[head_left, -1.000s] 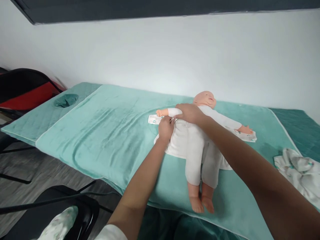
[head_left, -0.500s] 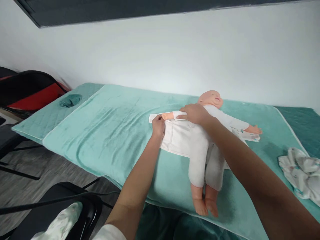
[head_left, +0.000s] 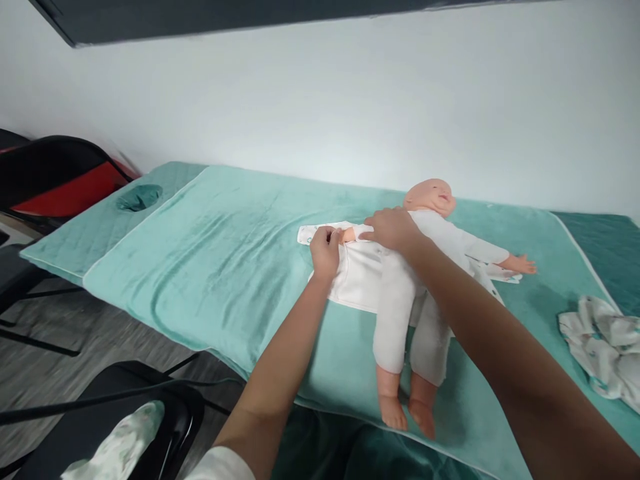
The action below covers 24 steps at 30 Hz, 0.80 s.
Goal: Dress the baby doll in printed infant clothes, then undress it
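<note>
A baby doll (head_left: pixel 400 293) in a white bodysuit lies on its back on a teal towel (head_left: pixel 225 267), head toward the wall. Under it a white garment (head_left: pixel 357 280) is spread out, one patterned sleeve reaching left. My left hand (head_left: pixel 325 250) is closed, pinching the garment's edge beside the doll's arm. My right hand (head_left: pixel 390 227) is wrapped over the doll's upper arm and shoulder, holding it down.
The towel covers a padded teal table (head_left: pixel 75 240) with a face hole at the left end. A crumpled patterned cloth (head_left: pixel 603 343) lies at the right. A black chair (head_left: pixel 150 413) with a printed cloth on it stands near me; a black-and-red chair (head_left: pixel 55 180) at far left.
My left hand pulled the garment's edge out to the left, then came back in a little toward the doll's arm. The right hand stayed on the doll's arm.
</note>
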Each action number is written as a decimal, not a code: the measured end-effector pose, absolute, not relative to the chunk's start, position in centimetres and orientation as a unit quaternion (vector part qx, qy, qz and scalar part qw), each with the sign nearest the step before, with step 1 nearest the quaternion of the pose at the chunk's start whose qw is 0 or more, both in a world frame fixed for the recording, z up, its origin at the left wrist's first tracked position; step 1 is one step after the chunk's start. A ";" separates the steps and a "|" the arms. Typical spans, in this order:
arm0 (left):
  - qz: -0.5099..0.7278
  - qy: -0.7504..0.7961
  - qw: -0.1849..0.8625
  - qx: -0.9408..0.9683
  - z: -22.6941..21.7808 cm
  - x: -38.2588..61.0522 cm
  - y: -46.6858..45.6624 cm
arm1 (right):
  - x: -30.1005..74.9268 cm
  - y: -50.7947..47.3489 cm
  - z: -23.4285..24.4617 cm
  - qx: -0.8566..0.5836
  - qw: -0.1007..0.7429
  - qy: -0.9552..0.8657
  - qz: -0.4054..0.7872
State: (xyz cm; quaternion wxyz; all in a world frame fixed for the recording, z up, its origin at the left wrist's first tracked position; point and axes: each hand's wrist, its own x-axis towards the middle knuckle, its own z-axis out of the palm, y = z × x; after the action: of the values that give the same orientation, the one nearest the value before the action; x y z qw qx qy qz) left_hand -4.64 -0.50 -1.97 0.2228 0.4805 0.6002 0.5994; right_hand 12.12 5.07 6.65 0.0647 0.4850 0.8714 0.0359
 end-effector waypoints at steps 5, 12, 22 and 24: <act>0.518 0.586 0.157 0.603 -2.0 -3.8 -1.0 | 11.6 5.2 5.7 0.486 0.044 0.871 0.053; 0.512 0.592 0.155 0.603 -2.0 -3.9 -0.8 | 11.3 4.9 5.2 0.487 -0.007 0.872 0.044; 0.432 0.661 0.071 0.609 -2.9 -4.0 -0.3 | 19.3 1.3 5.3 0.577 -0.305 0.757 -0.033; 0.423 0.655 0.066 0.623 -2.8 -4.0 -0.4 | 21.9 -0.2 4.3 0.629 -0.364 0.686 -0.030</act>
State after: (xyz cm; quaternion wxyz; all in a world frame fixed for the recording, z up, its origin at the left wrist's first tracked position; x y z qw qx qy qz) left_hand -3.96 -0.36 -2.82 0.0663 0.6229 0.6546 0.4232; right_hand 21.88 -0.20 4.30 -0.3642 0.6294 0.6857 -0.0301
